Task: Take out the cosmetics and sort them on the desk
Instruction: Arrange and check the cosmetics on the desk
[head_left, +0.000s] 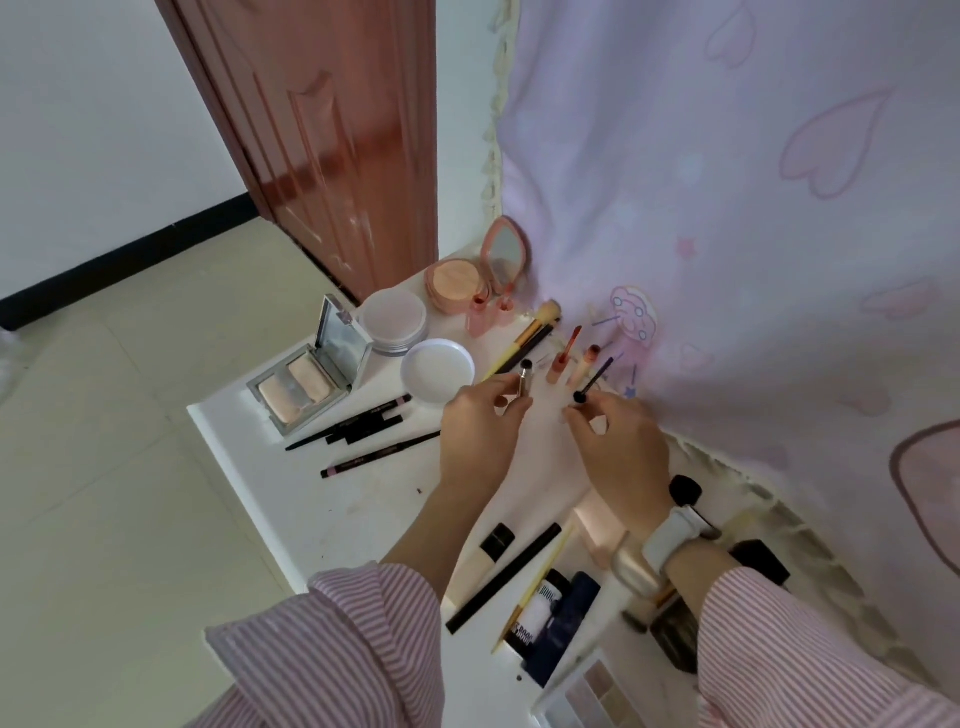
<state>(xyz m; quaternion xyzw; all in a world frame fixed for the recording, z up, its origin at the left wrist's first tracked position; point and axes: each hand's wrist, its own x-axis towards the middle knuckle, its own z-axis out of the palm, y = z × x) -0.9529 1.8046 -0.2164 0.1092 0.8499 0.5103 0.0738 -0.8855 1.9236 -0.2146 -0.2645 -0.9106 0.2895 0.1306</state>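
Note:
My left hand (480, 423) pinches a short metal-handled brush (524, 376) with a dark tip, held upright over the white desk (311, 499). My right hand (618, 447) grips a thin dark wand (595, 379) by its round black cap, slanting up to the right. Both hover close together near the desk's middle. Beyond them stand two pink lip gloss tubes (563, 361) and lie a yellow-handled brush (530, 335). Several dark pencils (363, 421) lie to the left. An open silver compact (311, 384) and an open pink mirror compact (467, 275) rest further back.
Two round white lids (415, 343) lie behind my left hand. Near my wrists are a long black pencil (504, 577), bottles, a dark tube and an eyeshadow palette (587, 691). A pink printed curtain (753, 208) hangs along the right. A brown door (332, 140) and tiled floor are left.

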